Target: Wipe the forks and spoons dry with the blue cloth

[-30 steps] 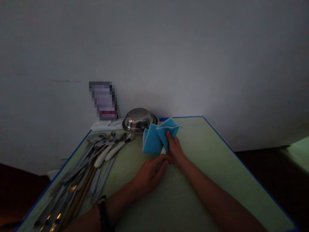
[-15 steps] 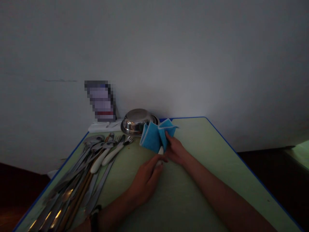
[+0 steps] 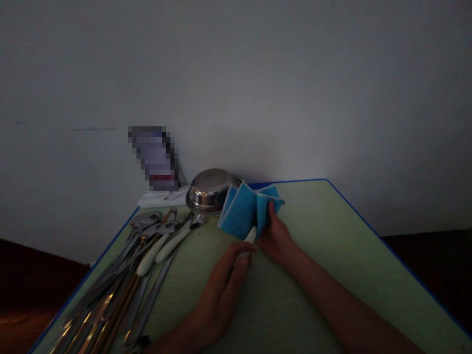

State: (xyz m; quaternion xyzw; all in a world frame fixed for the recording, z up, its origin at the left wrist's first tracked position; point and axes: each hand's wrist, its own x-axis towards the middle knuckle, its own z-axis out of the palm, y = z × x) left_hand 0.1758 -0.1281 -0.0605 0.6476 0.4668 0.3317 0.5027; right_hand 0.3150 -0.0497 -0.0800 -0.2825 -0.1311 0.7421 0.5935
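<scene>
My left hand (image 3: 224, 285) pinches the white handle of a utensil (image 3: 250, 237) on the pale green table (image 3: 332, 255). The utensil's far end is hidden inside a folded blue cloth (image 3: 243, 212). My right hand (image 3: 278, 238) is closed on that cloth, wrapping it round the utensil. Both hands meet near the middle of the table, just in front of the bowl.
A row of several forks, spoons and knives (image 3: 140, 260) lies along the table's left side. An upturned steel bowl (image 3: 208, 191) sits at the back by the wall, next to a white tray (image 3: 162, 198) and a blurred-out box (image 3: 157, 157). The table has a blue rim.
The cloth and my right hand have shifted slightly right and back along the utensil. My left hand has kept its pinch on the white handle. The view has drifted a little.
</scene>
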